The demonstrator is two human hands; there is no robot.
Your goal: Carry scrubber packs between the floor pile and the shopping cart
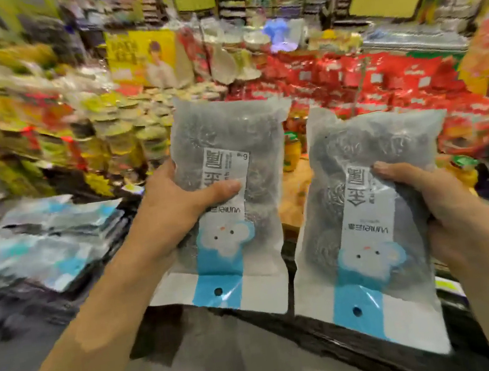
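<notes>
I hold two clear plastic packs of steel wool scourers side by side, both upside down with a blue and white label and a hang hole at the bottom. My left hand grips the left pack from its left edge, thumb across the label. My right hand grips the right pack from its right edge, thumb on the label. Both packs hang in the air above a dark shelf edge.
A pile of similar blue and white packs lies at the left. Behind stand stacked jars with lids, red packets and a yellow poster. Store shelves fill the far background; the scene is blurred.
</notes>
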